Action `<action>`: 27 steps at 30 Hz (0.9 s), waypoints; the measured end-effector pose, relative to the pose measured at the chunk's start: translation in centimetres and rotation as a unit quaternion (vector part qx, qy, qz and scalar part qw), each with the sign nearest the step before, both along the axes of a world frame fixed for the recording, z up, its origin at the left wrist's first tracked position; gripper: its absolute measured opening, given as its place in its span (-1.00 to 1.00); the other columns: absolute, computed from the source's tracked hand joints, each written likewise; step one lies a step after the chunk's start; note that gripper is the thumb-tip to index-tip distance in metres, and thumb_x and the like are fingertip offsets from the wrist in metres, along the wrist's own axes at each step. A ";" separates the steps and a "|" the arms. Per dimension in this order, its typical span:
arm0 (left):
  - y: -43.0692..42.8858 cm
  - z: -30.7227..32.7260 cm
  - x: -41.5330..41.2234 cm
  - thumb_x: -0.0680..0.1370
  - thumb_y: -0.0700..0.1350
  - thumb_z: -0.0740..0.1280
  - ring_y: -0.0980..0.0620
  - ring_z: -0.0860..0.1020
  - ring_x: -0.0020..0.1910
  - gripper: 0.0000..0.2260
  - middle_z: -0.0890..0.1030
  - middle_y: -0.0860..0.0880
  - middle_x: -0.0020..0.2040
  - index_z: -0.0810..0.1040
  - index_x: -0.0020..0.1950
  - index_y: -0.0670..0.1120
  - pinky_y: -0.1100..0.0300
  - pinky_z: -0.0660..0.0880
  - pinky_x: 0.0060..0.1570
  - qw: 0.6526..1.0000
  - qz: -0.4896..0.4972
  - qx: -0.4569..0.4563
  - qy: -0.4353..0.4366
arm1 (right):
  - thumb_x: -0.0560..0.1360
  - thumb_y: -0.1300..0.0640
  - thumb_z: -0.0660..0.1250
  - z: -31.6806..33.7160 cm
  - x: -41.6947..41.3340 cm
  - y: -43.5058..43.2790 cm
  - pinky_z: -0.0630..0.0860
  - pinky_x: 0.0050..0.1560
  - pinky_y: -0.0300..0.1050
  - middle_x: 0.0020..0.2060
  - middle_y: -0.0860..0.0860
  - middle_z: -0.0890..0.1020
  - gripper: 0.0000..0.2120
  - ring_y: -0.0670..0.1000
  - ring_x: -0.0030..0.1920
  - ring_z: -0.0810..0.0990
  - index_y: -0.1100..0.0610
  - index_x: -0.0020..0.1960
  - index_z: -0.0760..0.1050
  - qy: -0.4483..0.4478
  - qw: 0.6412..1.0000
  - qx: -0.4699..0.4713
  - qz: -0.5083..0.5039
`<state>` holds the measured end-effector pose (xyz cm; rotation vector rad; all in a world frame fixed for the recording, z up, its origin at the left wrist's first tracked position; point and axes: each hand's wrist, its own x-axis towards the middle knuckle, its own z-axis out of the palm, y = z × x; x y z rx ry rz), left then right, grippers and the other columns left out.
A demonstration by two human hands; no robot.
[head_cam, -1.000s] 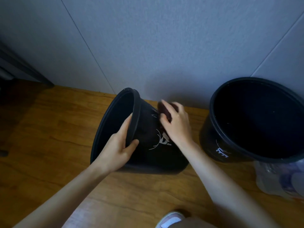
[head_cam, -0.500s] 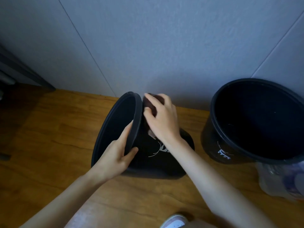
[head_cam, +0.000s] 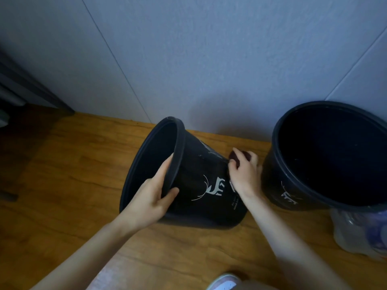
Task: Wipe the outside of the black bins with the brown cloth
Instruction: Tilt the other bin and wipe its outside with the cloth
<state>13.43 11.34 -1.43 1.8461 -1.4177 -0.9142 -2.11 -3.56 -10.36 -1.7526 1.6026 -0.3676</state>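
wood floor (head_cam: 62, 185) bears tilted bin (head_cam: 201, 164), brown cloth (head_cam: 234, 158) beneath right fingers (head_cam: 252, 160).

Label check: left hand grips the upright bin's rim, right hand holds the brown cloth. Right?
No: head view shows the left hand gripping the rim of the tilted bin, not the upright bin. The right hand holds the brown cloth.

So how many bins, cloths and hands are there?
Black bins: 2, the tilted bin and the upright bin
Brown cloth: 1
Hands: 2, the left hand and the right hand
Total: 5
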 end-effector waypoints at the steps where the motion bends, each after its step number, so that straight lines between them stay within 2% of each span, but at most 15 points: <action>1: -0.2 0.0 0.0 0.52 -0.33 0.27 0.46 0.46 0.08 -0.33 0.41 0.32 0.15 0.01 0.40 0.21 0.54 0.43 -0.02 1.000 0.002 0.001 0.006 | 0.59 0.04 0.13 1.3 1.1 0.2 0.29 0.32 0.03 0.43 0.05 0.22 -0.61 0.17 0.40 0.20 -0.08 0.42 0.31 -0.029 0.999 -0.035 0.022; 3: -0.4 0.0 -0.1 0.52 -0.33 0.27 0.49 0.43 0.10 -0.32 0.39 0.32 0.15 0.01 0.42 0.19 0.56 0.41 0.00 1.000 0.001 0.004 0.010 | 0.58 0.05 0.16 4.2 3.7 1.1 0.28 0.28 -0.08 0.41 0.04 0.24 -0.61 0.12 0.39 0.21 -0.10 0.40 0.33 -0.104 0.987 -0.094 0.075; 5: -0.5 0.1 -0.2 0.51 -0.33 0.28 0.49 0.43 0.11 -0.31 0.39 0.33 0.14 0.00 0.42 0.18 0.58 0.38 0.01 1.000 -0.004 0.003 -0.002 | 0.56 0.06 0.18 6.4 5.5 2.2 0.33 0.26 -0.11 0.39 0.03 0.27 -0.61 0.08 0.37 0.23 -0.10 0.39 0.35 -0.169 0.968 -0.147 0.116; 8: -0.6 -0.1 -0.1 0.51 -0.34 0.29 0.46 0.42 0.15 -0.31 0.40 0.30 0.19 0.03 0.48 0.08 0.57 0.36 0.06 1.000 -0.001 0.009 0.002 | 0.55 0.06 0.20 6.2 5.6 2.3 0.42 0.21 -0.11 0.37 0.04 0.29 -0.61 0.07 0.35 0.27 -0.10 0.37 0.37 -0.191 0.958 -0.172 0.130; 11: -0.5 0.0 -0.1 0.51 -0.32 0.28 0.50 0.40 0.14 -0.32 0.38 0.29 0.19 0.03 0.49 0.07 0.57 0.39 0.03 1.000 0.005 0.011 0.014 | 0.56 0.06 0.20 2.9 3.4 0.5 0.34 0.17 -0.18 0.38 0.03 0.30 -0.64 0.09 0.36 0.28 -0.11 0.35 0.40 -0.125 0.982 -0.110 0.091; 13: -0.3 0.0 -0.1 0.51 -0.32 0.28 0.53 0.38 0.15 -0.32 0.37 0.37 0.20 0.02 0.47 0.11 0.61 0.35 0.03 1.000 -0.001 0.002 0.009 | 0.57 0.04 0.17 0.2 0.9 -0.6 0.35 0.26 -0.07 0.39 0.03 0.29 -0.65 0.14 0.38 0.27 -0.11 0.34 0.41 -0.058 0.997 -0.038 0.038; 15: 0.0 0.0 -0.2 0.52 -0.30 0.28 0.43 0.46 0.12 -0.29 0.41 0.49 0.16 -0.01 0.46 0.18 0.53 0.42 0.04 1.000 -0.021 0.001 -0.010 | 0.58 0.03 0.14 -1.9 -1.5 -0.8 0.35 0.29 0.08 0.41 0.03 0.25 -0.66 0.18 0.38 0.25 -0.10 0.34 0.40 -0.003 0.999 0.041 -0.021; 17: -0.1 -0.2 -0.4 0.52 -0.27 0.29 0.22 0.59 -0.07 -0.27 0.44 0.51 0.12 -0.04 0.48 0.20 0.38 0.54 -0.09 0.998 -0.042 0.006 -0.036 | 0.59 0.03 0.11 -2.9 -3.0 -0.8 0.34 0.24 0.12 0.42 0.05 0.22 -0.67 0.21 0.36 0.24 -0.09 0.34 0.40 0.022 0.993 0.097 -0.065; 18: -0.2 -0.3 -0.4 0.52 -0.28 0.29 0.19 0.61 -0.21 -0.28 0.52 0.42 0.06 -0.03 0.49 0.17 0.39 0.53 -0.22 0.998 -0.041 0.006 -0.043 | 0.60 0.03 0.11 -3.0 -3.1 -0.8 0.35 0.23 0.12 0.42 0.05 0.21 -0.67 0.21 0.36 0.24 -0.08 0.34 0.39 0.021 0.991 0.106 -0.075; 20: -0.4 -0.3 -0.4 0.52 -0.32 0.28 0.30 0.56 -0.37 -0.34 0.56 0.26 -0.08 0.05 0.46 0.10 0.52 0.41 -0.37 0.999 -0.019 -0.001 -0.045 | 0.59 0.03 0.12 -2.2 -2.2 -0.7 0.37 0.25 0.10 0.42 0.04 0.21 -0.66 0.19 0.38 0.23 -0.08 0.35 0.39 0.003 0.995 0.078 -0.069; 22: -0.5 0.0 -0.1 0.52 -0.34 0.28 0.46 0.53 -0.20 -0.35 0.49 0.28 0.02 0.05 0.45 0.09 0.59 0.40 -0.25 0.999 0.005 0.002 -0.032 | 0.57 0.04 0.15 -0.2 0.0 -0.2 0.35 0.29 -0.01 0.40 0.02 0.25 -0.66 0.15 0.38 0.26 -0.09 0.34 0.41 -0.042 0.999 0.003 -0.027; 24: -0.5 0.1 0.0 0.52 -0.33 0.28 0.49 0.48 0.01 -0.35 0.42 0.32 0.11 0.05 0.47 0.06 0.59 0.41 -0.10 1.000 0.012 0.013 -0.018 | 0.56 0.05 0.19 2.9 2.8 0.8 0.25 0.23 -0.19 0.39 0.00 0.30 -0.65 0.08 0.37 0.27 -0.08 0.33 0.42 -0.103 0.991 -0.073 0.036; 27: -0.2 0.2 0.0 0.50 -0.35 0.28 0.52 0.44 0.05 -0.34 0.40 0.36 0.08 0.07 0.44 0.10 0.58 0.42 -0.09 0.999 0.026 0.018 -0.004 | 0.55 0.05 0.22 6.4 5.7 2.6 0.28 0.16 -0.23 0.38 0.01 0.30 -0.63 0.05 0.36 0.26 -0.09 0.34 0.41 -0.186 0.965 -0.144 0.115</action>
